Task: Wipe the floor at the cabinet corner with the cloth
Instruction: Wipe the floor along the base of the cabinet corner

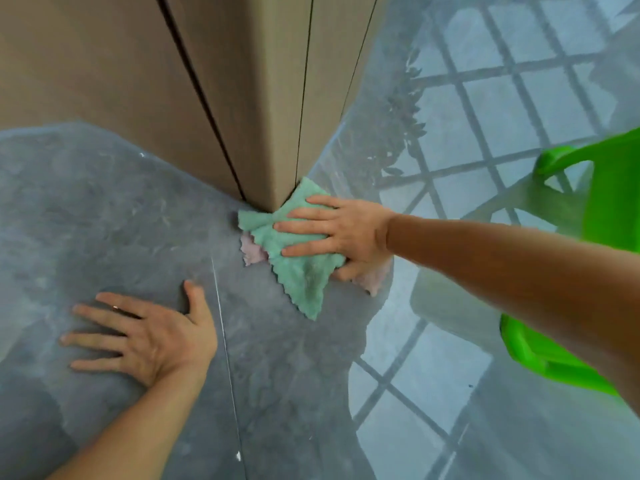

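A: The glossy grey tiled floor (121, 209) meets the tall tan wooden cabinet (263, 98) here; what next?

B: Keep the right hand (341, 233) flat, fingers (301, 227) spread, pinning the mint-green scalloped cloth (298, 271) against that corner (pink underside showing). Left hand (152, 336), splayed and empty, braces.

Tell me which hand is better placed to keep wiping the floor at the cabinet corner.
Right. The right hand lies flat on the green cloth, which touches the cabinet corner. The left hand is spread on the bare floor, apart from the cloth, apparently bracing.
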Demonstrator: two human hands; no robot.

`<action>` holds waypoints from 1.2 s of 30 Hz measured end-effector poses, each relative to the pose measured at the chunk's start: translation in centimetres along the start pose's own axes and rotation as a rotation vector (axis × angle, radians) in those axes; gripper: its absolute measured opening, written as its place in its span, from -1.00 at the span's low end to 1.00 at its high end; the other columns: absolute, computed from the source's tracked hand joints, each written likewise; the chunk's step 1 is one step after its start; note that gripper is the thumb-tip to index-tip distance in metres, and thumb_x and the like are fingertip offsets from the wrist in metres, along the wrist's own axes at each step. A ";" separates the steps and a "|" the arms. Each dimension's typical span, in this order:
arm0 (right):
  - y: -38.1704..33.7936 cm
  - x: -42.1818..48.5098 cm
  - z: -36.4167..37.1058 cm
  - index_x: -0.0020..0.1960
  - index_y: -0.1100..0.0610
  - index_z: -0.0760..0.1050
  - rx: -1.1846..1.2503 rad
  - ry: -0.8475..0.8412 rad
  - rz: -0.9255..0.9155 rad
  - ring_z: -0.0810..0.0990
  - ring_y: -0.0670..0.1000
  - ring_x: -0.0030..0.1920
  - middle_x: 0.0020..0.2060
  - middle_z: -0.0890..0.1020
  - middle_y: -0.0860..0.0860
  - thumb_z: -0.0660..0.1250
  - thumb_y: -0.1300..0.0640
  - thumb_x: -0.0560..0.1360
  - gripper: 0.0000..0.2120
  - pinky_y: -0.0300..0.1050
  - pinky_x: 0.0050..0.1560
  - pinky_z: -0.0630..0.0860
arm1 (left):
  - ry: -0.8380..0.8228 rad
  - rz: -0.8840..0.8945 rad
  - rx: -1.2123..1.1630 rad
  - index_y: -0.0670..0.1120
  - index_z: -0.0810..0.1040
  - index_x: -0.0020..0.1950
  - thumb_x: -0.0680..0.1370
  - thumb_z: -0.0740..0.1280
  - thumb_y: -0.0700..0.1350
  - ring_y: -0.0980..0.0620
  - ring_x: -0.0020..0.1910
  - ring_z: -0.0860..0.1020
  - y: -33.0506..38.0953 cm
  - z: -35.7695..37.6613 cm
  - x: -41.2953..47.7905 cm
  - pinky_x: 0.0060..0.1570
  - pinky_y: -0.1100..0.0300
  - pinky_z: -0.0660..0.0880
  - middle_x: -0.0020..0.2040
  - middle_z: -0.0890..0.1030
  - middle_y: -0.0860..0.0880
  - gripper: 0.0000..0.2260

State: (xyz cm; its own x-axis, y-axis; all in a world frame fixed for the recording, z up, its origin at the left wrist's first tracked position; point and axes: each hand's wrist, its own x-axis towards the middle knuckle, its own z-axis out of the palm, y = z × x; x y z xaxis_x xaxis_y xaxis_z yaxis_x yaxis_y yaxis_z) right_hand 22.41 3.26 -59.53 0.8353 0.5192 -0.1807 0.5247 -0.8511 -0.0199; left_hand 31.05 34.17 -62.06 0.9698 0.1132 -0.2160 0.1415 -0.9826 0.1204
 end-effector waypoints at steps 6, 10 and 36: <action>7.2 -4.2 0.4 0.56 -0.03 0.02 -0.073 -0.055 0.229 0.13 0.22 0.53 0.51 0.26 0.17 0.08 -0.25 0.47 -0.28 0.18 0.52 -0.09 | 0.056 0.032 0.011 -0.34 0.00 0.54 0.46 0.15 0.32 -0.58 0.49 -0.03 -0.2 -0.1 -0.4 0.32 -0.56 -0.11 0.56 0.03 -0.42 -0.07; 8.1 -4.9 0.7 0.55 -0.13 -0.03 0.117 0.018 0.948 -0.05 0.14 0.56 0.58 0.04 0.10 -0.09 -0.36 0.48 -0.30 0.17 0.52 -0.10 | 0.055 0.038 0.020 -0.33 0.00 0.55 0.45 0.14 0.33 -0.57 0.49 -0.05 -0.1 -0.2 -0.4 0.34 -0.56 -0.11 0.57 0.02 -0.42 -0.06; -14.4 3.2 -6.8 0.17 0.18 0.50 1.099 0.572 1.768 0.55 0.12 0.10 0.10 0.60 0.15 0.34 0.09 0.44 -0.67 -0.01 0.15 0.48 | -0.272 0.253 -0.031 -0.15 0.32 0.46 0.49 0.06 0.39 -0.37 0.48 0.12 0.9 -7.0 -1.4 0.40 -0.25 0.13 0.53 0.18 -0.26 -0.24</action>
State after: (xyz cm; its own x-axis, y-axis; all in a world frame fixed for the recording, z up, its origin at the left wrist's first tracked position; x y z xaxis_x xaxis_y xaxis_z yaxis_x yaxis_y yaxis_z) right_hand 18.65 17.74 -53.14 0.2707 -0.8707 -0.4107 -0.7526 0.0746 -0.6542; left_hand 31.20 34.15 -54.85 0.8874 -0.1805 -0.4242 -0.0865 -0.9690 0.2313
